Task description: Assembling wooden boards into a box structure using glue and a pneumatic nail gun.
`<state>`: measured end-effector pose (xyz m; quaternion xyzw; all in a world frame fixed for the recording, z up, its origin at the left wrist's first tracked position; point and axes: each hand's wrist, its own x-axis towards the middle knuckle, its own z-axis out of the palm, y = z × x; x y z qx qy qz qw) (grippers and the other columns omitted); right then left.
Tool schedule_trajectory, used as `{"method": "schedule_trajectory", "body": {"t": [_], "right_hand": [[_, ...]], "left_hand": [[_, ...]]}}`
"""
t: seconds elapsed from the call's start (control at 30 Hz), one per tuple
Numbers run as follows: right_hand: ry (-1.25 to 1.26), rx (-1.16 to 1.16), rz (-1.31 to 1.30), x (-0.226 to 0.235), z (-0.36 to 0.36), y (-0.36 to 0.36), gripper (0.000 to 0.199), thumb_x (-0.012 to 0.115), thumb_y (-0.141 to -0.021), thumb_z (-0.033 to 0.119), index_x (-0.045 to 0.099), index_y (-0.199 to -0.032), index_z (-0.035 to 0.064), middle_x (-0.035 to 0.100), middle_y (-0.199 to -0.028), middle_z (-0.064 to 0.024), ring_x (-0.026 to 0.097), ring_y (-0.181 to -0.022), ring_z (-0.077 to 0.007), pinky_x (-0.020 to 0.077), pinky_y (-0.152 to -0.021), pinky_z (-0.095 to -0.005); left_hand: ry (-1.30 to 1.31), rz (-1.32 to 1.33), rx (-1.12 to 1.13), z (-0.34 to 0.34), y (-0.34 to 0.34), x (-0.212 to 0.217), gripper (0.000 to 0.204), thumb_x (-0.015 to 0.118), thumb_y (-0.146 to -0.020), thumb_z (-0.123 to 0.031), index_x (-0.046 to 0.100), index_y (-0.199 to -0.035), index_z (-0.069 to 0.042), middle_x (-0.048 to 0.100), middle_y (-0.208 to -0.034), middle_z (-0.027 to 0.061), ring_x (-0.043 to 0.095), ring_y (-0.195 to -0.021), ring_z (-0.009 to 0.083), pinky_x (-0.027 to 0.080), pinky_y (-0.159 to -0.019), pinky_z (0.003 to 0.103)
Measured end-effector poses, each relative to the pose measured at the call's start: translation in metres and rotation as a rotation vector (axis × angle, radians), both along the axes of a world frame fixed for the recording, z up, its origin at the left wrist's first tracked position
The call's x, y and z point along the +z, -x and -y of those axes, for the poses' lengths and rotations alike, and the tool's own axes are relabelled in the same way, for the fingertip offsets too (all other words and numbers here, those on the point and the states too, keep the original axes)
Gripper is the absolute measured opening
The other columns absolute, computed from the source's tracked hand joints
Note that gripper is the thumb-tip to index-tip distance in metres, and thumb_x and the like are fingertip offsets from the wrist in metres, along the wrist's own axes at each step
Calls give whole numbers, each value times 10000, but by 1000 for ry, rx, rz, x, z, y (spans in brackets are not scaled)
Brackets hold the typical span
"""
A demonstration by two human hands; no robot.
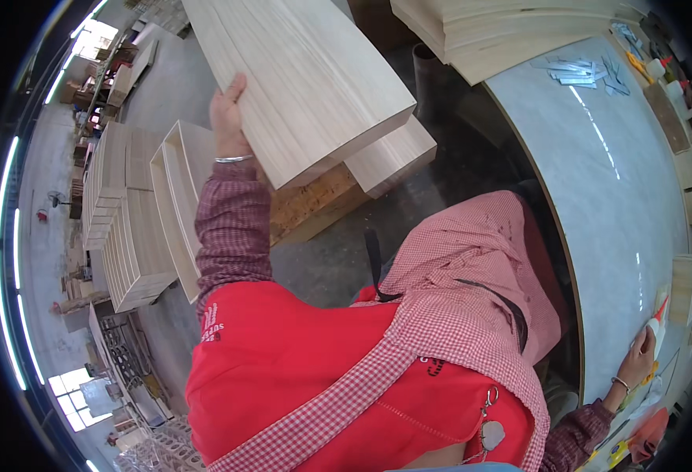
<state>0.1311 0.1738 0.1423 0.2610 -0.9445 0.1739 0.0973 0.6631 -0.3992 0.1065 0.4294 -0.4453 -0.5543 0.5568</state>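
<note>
At the upper left, my left hand grips the long side edge of a pale wooden box. One digit lies over its top face; the others are hidden beside or under it. Below that box, a second pale wooden piece sticks out. Both are above a rough brown wooden block. At the far right, my right hand closes round a white bottle with a red nozzle, over the edge area of the light worktable. Part of the bottle is hidden by the fingers.
The glossy worktable curves along my right, with thin metal strips at its far end. Pale boards lie beyond. Stacked wooden drawers and an open wooden frame stand on the floor to my left.
</note>
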Motion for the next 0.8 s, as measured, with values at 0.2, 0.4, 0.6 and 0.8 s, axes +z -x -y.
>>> {"method": "schedule_trajectory", "body": {"t": [0.2, 0.4, 0.6, 0.8], "right_hand": [[-93, -54, 78, 21, 16, -16, 273, 562, -922, 227, 659, -1079, 26, 690, -905, -92, 646, -801, -182, 504, -707, -262], [-107, -51, 130, 65, 33, -59, 263, 556, -923, 228, 666, -1050, 26, 688, -868, -75, 632, -722, -165, 499, -671, -257], [-59, -44, 168, 99, 16, -77, 238, 557, -913, 211, 670, -1029, 35, 682, -818, -69, 629, -677, -166, 498, -645, -267], [-55, -38, 114, 90, 5, -90, 198, 577, -880, 171, 672, -1000, 45, 676, -775, -66, 616, -644, -179, 493, -626, -281]], "left_hand": [[-139, -148, 73, -1, 30, -76, 362, 558, -907, -175, 486, -1135, 96, 624, -962, 187, 641, -747, 233, 548, -671, 293], [-259, -222, 106, -3, 28, -89, 347, 581, -880, -112, 483, -1151, 83, 609, -1001, 198, 627, -799, 252, 542, -712, 323], [-319, -253, 91, -9, 15, -60, 365, 603, -864, -111, 489, -1159, 72, 608, -1030, 199, 620, -813, 257, 533, -728, 326], [-268, 32, 58, 12, -10, -87, 327, 626, -868, -162, 590, -1096, 69, 640, -1032, 152, 622, -881, 202, 512, -785, 281]]}}
